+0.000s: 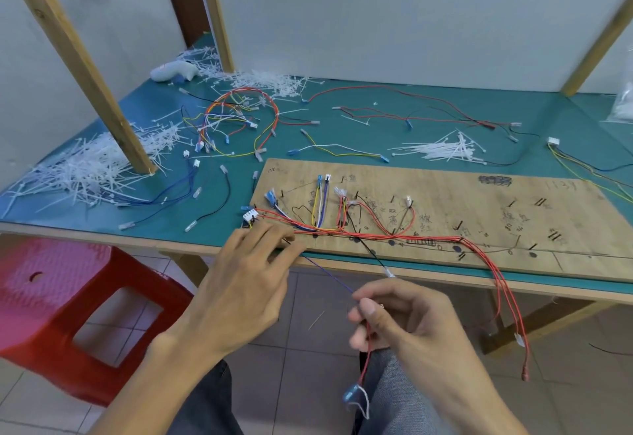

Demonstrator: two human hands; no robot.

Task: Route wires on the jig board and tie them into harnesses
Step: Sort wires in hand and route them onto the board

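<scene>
While the right hand (pixel 404 321) pinches a thin blue wire (pixel 329 275) between thumb and forefinger, a red wire (pixel 365 362) hangs from its curled fingers down to a blue connector (pixel 352 395). The blue wire runs taut up-left to the left hand (pixel 246 280), whose nearly straight fingers rest over the left end of the red wire bundle (pixel 448 238) at the near left corner of the jig board (pixel 445 195). Handwritten ink on the board is too blurred to read. Loose cable ties (pixel 445 152) lie beyond it.

White wall (pixel 376 16), tiled floor (pixel 308 359), red stool (pixel 51 314) (plastic), wooden posts (pixel 78 58).
</scene>
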